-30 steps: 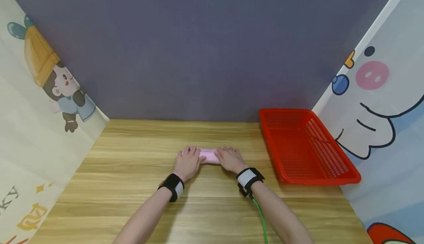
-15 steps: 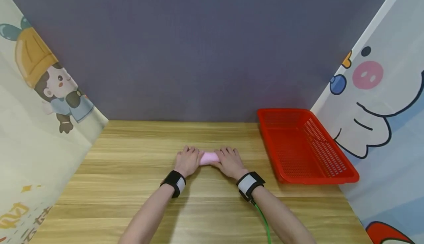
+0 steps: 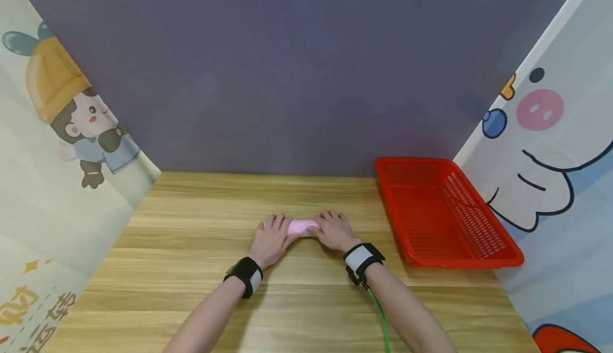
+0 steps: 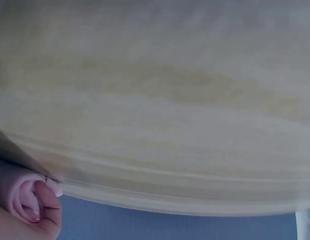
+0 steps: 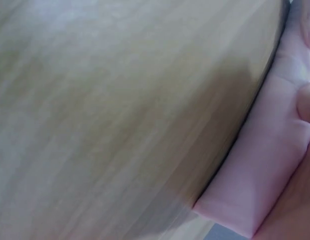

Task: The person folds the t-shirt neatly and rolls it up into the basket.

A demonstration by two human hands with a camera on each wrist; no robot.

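Observation:
A pink cloth (image 3: 301, 227), rolled into a short tube, lies crosswise on the wooden table between both hands. My left hand (image 3: 270, 240) holds its left end, fingers over the far side and thumb toward the middle. In the left wrist view the cloth (image 4: 28, 199) shows a spiral of layers at its end, with a fingertip curled against it. The right hand (image 3: 334, 231) grips the other end, its thumb along the near side. Close up in the right wrist view, the cloth (image 5: 255, 165) has a smooth outer face; fingers press it at the edge.
A red plastic basket (image 3: 466, 263) with perforated sides stands at the right of the table (image 3: 143, 268). A dark grey panel (image 3: 297, 76) rises behind, with cartoon-printed sheets at either side. A green cable (image 3: 380, 310) trails from the right wristband.
Both hands stay on the pink cloth at nearly the same spot, their fingers and thumbs shifting over it. The left wrist has drawn slightly back toward the body. The basket stays put.

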